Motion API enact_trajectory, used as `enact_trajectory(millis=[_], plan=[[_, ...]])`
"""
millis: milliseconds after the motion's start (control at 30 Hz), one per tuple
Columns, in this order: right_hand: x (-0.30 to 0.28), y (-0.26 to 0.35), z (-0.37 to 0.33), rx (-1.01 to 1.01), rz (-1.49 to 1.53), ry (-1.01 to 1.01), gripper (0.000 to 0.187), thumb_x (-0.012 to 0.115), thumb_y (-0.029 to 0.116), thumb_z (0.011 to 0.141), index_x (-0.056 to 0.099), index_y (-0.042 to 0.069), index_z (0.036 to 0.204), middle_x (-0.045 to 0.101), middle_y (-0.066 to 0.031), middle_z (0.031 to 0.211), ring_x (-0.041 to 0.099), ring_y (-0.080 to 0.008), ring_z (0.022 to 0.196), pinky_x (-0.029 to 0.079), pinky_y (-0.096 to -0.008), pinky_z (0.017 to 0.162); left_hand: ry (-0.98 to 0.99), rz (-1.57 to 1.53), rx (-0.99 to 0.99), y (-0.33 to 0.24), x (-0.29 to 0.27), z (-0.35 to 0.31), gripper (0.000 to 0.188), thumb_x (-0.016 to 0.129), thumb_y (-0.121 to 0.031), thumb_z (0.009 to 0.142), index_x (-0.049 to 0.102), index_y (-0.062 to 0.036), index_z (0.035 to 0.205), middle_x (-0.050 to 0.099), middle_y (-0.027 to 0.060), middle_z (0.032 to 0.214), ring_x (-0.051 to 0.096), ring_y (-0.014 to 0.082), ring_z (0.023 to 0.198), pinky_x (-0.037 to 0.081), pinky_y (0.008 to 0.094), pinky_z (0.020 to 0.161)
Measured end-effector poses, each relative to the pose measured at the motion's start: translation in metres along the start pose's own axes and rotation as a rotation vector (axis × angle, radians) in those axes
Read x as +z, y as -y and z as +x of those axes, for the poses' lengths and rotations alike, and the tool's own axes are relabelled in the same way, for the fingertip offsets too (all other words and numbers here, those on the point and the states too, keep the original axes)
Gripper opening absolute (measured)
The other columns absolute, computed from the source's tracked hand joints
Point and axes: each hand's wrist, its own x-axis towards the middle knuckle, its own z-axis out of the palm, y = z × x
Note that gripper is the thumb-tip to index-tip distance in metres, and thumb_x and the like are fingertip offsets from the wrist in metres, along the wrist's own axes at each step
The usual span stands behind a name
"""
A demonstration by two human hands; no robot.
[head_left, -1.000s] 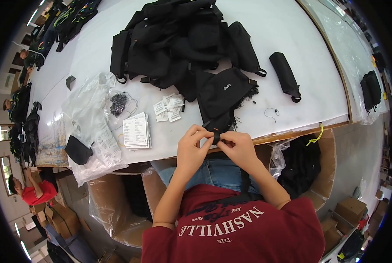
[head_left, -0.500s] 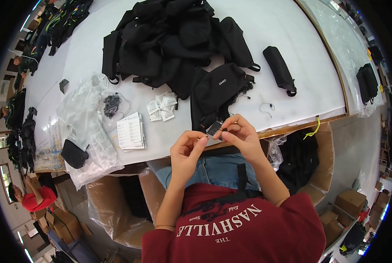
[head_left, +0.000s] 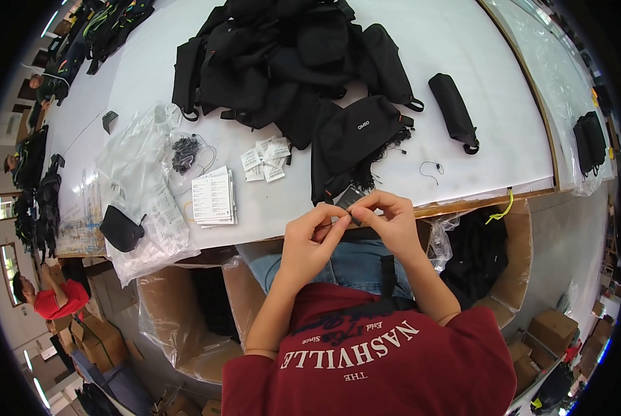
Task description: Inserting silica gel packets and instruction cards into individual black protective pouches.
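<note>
My left hand [head_left: 310, 244] is closed in a pinch, its thumb and forefinger pressed together on something too small to make out. Its fingertips meet those of my right hand [head_left: 388, 220], also pinched, which holds a small dark tag [head_left: 351, 196] partly covered by the fingers. Just beyond them lies a black fabric bag [head_left: 349, 139] with a small light print. A bunch of thin black strings [head_left: 376, 161] rests along the bag's right edge. One loose loop of black string [head_left: 432, 172] lies to the right on the white table [head_left: 491, 163].
A heap of black bags [head_left: 276, 62] covers the table's far middle. At left are printed cards [head_left: 212, 200], white labels [head_left: 265, 159], clear plastic [head_left: 140, 166] with a small black pouch [head_left: 121, 229]. A black roll-shaped pouch [head_left: 453, 111] lies right. Open cartons [head_left: 519, 243] stand below the edge.
My hands have come together, the left moving right until its fingertips meet the right's. The table scene has shifted slightly right and up in view.
</note>
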Motion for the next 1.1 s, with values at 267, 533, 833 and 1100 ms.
enact_trajectory(millis=[267, 533, 833, 1100], plan=[[-0.011, 0.018, 0.001, -0.059, -0.313, 0.118, 0.011, 0.073, 0.012, 0.079, 0.070, 0.001, 0.080, 0.062, -0.0028, 0.068, 0.051, -0.0088, 0.061, 0.041, -0.0227, 0.057, 0.075, 0.195, 0.097, -0.001, -0.004, 0.000, 0.009, 0.069, -0.007, 0.082, 0.065, -0.0026, 0.089, 0.056, 0.0042, 0.062, 0.044, 0.0071, 0.050, 0.037, 0.0236, 0.049], [-0.009, 0.019, -0.002, -0.117, -0.270, 0.163, 0.012, 0.071, 0.010, 0.080, 0.067, -0.001, 0.079, 0.061, -0.0029, 0.068, 0.051, -0.0073, 0.057, 0.040, -0.0220, 0.054, 0.080, -0.118, -0.043, 0.015, -0.009, 0.011, 0.026, 0.080, -0.013, 0.072, 0.057, -0.0050, 0.080, 0.044, -0.0051, 0.056, 0.035, 0.0024, 0.053, 0.029, 0.0204, 0.051], [-0.019, 0.010, -0.002, 0.197, 0.026, 0.232, 0.021, 0.061, 0.017, 0.091, 0.066, 0.000, 0.082, 0.058, -0.0003, 0.068, 0.052, -0.0056, 0.062, 0.041, -0.0208, 0.057, 0.122, -0.041, -0.105, 0.010, -0.003, -0.001, 0.013, 0.075, -0.011, 0.078, 0.066, -0.0047, 0.086, 0.047, -0.0057, 0.055, 0.036, 0.0020, 0.051, 0.027, 0.0206, 0.047], [-0.046, -0.038, 0.042, 0.171, -0.280, -0.051, 0.022, 0.059, 0.024, 0.092, 0.064, 0.003, 0.098, 0.056, -0.0005, 0.071, 0.050, -0.0065, 0.065, 0.041, -0.0213, 0.060, 0.051, 0.023, 0.218, 0.019, -0.010, 0.030, 0.016, 0.069, -0.013, 0.083, 0.065, -0.0037, 0.095, 0.065, 0.0057, 0.093, 0.057, 0.0096, 0.067, 0.043, 0.0218, 0.056]])
